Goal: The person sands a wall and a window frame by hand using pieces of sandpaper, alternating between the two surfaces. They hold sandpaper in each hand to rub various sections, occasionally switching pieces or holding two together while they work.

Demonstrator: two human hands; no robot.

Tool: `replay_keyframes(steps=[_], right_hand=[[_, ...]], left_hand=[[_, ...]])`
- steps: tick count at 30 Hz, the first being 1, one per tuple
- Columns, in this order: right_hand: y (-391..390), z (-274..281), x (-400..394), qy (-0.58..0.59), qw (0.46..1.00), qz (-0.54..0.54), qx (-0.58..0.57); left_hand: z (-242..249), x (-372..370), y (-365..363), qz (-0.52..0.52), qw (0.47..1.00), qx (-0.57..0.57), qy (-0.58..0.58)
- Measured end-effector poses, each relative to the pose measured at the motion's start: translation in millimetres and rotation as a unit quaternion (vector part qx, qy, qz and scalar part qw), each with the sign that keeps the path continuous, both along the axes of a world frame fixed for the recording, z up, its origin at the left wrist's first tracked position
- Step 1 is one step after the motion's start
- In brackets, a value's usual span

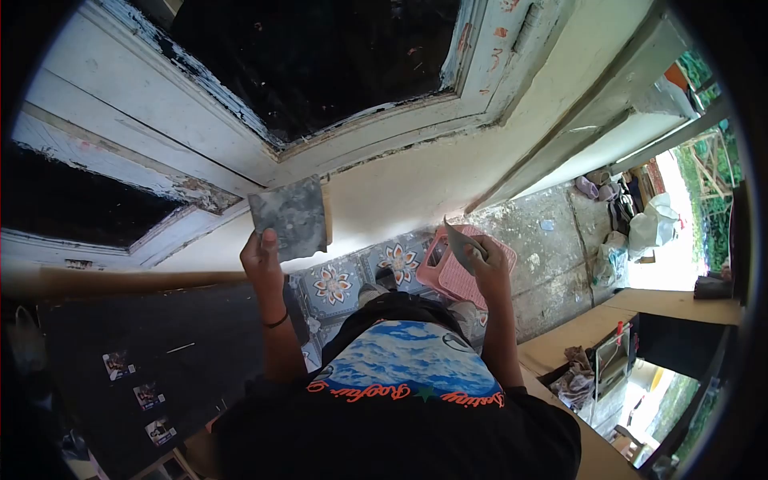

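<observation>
My left hand (pixel 262 254) is closed on the lower left edge of a roughly square, grey, smeared plate (pixel 290 218), thumb on its face. A light brown strip shows along the plate's right edge. It is held up in front of the wall, below the window frame. My right hand (pixel 490 262) pinches a thin grey flat piece (pixel 462 246) with a pointed upper corner, seen at a slant. Its exact kind cannot be made out. Behind and below it stands a pink plastic stool (pixel 432 276).
White window frames (pixel 392 120) with peeling paint and dark panes span the top. Patterned tiles (pixel 332 284) cover the floor below me. A dark tabletop (pixel 80 328) lies at left. Bags (pixel 652 224) and shoes (pixel 588 188) are at right, beyond a concrete floor (pixel 552 248).
</observation>
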State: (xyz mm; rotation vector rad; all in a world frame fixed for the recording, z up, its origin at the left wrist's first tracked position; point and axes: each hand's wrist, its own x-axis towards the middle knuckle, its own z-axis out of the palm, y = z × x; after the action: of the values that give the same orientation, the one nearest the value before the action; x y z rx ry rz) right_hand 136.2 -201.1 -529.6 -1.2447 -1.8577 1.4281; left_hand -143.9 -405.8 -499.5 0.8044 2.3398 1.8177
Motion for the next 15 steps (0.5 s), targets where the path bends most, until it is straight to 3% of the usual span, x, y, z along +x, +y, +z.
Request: replay_keyframes(steps=[2, 6, 10, 12, 15], right_hand=[[-7.5, -0.5, -22.7, 0.002, 0.999, 0.047, -0.017], [-7.8, -8.3, -42.2, 0.006, 0.999, 0.030, 0.020], [-7.7, 2.3, -41.7, -0.015, 1.000, -0.016, 0.006], [-7.3, 0.9, -36.4, -0.013, 0.998, -0.053, 0.028], [-3.5, -2.3, -18.8, -0.057, 0.991, -0.110, 0.046]], left_hand=[[-1.8, -23.6, -18.6, 0.024, 0.999, 0.026, -0.009], [-17.1, -44.5, -16.9, 0.022, 0.994, 0.105, -0.020], [-21.5, -45.2, -8.9, -0.002, 0.993, 0.095, -0.069], [-15.0, -42.7, 1.2, 0.027, 0.997, 0.075, -0.004], [-18.8, -51.2, -7.7, 0.002, 0.994, 0.071, -0.080]])
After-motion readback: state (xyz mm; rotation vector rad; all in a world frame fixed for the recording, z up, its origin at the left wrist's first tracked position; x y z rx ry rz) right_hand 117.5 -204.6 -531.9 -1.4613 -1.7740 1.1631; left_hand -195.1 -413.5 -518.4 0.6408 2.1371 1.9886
